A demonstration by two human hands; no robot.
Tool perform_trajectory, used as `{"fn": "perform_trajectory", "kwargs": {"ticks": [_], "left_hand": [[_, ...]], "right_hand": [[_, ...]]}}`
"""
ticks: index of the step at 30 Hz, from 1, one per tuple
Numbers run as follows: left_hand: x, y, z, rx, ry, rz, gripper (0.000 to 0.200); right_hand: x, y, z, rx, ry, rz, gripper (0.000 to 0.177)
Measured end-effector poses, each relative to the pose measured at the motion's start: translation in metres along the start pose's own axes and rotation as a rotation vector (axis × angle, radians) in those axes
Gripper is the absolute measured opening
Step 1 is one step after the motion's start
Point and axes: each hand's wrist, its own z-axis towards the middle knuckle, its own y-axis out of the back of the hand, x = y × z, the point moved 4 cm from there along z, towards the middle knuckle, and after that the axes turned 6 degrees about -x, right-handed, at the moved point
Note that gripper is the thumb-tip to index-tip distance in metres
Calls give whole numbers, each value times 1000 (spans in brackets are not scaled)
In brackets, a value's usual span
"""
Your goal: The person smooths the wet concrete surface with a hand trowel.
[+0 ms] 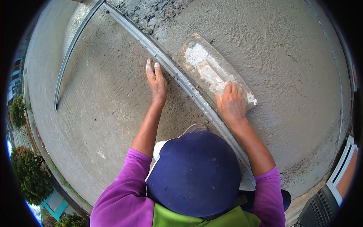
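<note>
A worn, cement-caked hand float (pixel 204 70) lies flat on the wet concrete (pixel 280 72). The fingers of my right hand (pixel 232 101) are closed around the near end of its handle. Left of it, a long grey metal rail (pixel 189 89) runs diagonally across the surface. My left hand (pixel 156 84) is on the other side of this rail, beside its edge, with its fingers stretched out and nothing in them. Its fingertips are smeared with cement.
A thin curved metal strip (pixel 70 56) meets the rail at the far end. Rough, lumpy mortar (pixel 151 15) lies beyond the float. A blue cap (pixel 193 174) and a shoe (pixel 195 128) show below. Shrubs (pixel 32 174) line the left edge; a dark crate (pixel 319 208) stands lower right.
</note>
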Motion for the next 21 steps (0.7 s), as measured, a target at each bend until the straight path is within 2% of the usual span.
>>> {"fn": "perform_trajectory", "kwargs": {"ticks": [4,9,15,21], "left_hand": [[-1,1,-9,4,35,60,65],[3,3,-5,2,-42,140,62],[-13,-3,3,14,-28,102,61],[-16,-17,7,49,-94,140,62]], "right_hand": [[18,-22,55,45,10,15,46],[-9,-22,117,-48,-77,-21,39],[-79,12,156,-79,-254,-40,43],[-173,52,160,-123,-462,-100,49]]}}
